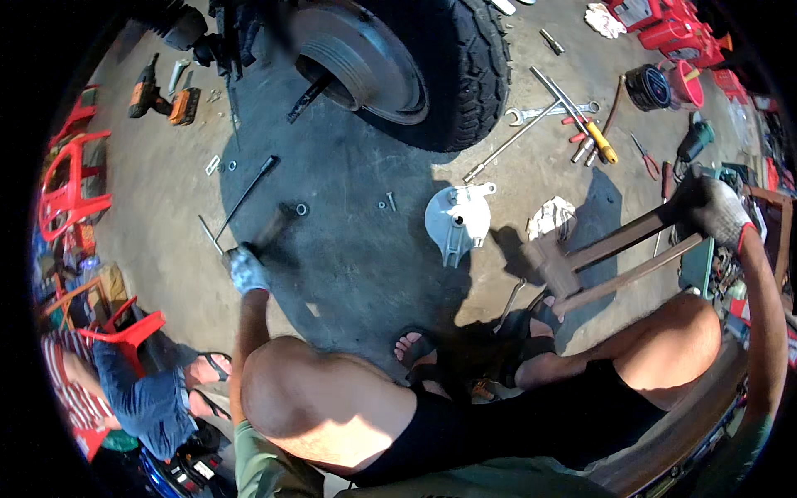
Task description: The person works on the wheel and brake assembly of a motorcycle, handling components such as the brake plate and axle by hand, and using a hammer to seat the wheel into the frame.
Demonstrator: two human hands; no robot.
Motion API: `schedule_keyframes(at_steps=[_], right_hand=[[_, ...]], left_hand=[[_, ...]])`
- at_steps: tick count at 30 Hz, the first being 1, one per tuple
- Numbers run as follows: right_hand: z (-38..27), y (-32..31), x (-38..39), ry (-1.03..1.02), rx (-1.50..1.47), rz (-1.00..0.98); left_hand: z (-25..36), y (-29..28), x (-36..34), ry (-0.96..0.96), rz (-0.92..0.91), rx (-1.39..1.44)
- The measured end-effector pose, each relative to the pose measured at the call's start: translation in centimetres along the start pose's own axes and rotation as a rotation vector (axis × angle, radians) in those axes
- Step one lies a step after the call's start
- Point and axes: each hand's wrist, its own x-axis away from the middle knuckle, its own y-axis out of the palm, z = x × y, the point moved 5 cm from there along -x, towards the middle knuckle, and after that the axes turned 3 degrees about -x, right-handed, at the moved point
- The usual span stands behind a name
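My left hand (249,269), in a pale glove, is closed around a dark object I cannot make out, beside thin metal rods (212,236). My right hand (721,211), also gloved, grips a brown frame-like object (554,267) with two long bars and a blocky end, angled down toward my right foot. Between my hands a silver brake plate (457,234) lies on the concrete, near a crumpled white rag (551,217). A washer (301,210) and a small bolt (392,202) lie left of the plate. Above them is a large knobbly-tyred wheel (476,83) with an exposed hub.
An orange drill (183,106) lies at upper left. Wrenches, rods and a yellow-handled tool (601,142) lie at upper right, near buckets (647,87) and red jugs (681,37). A seated person in a striped shirt (79,378) is beside red plastic chairs (75,195) at left.
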Motion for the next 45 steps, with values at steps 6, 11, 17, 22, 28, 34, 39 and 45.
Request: schedule_keyframes(at_steps=[6, 11, 17, 22, 28, 34, 39, 45], right_hand=[[-6.6, 3.2, -3.0, -0.616, 0.331, 0.016], [-11.8, 6.6, -3.1, -0.758, 0.436, -0.057], [-13.1, 12.7, -4.5, -0.633, 0.395, -0.293], [-17.7, 20.0, -1.9, -0.521, 0.427, -0.519], [-22.6, 31.2, -0.8, -0.470, 0.248, -0.768], [-22.7, 40.9, -1.1, -0.407, 0.223, -0.895], [-23.5, 43.0, -0.3, -0.432, 0.243, -0.846], [-30.6, 41.7, 4.2, -0.520, 0.408, -0.861]], left_hand=[[-3.0, -14.4, 1.6, 0.109, -0.141, 0.360], [-7.1, -19.9, 10.5, -0.250, -0.538, 0.158], [-4.3, -12.8, 18.0, -0.196, -0.673, 0.374], [-2.9, -5.7, 13.1, 0.019, -0.642, 0.533], [7.7, -8.1, 2.5, 0.285, -0.473, 0.742], [11.3, -11.6, 0.8, 0.488, -0.639, 0.793], [7.6, -11.2, -1.0, 0.586, -0.645, 0.689], [4.8, -12.3, -5.7, 0.576, -0.693, 0.623]])
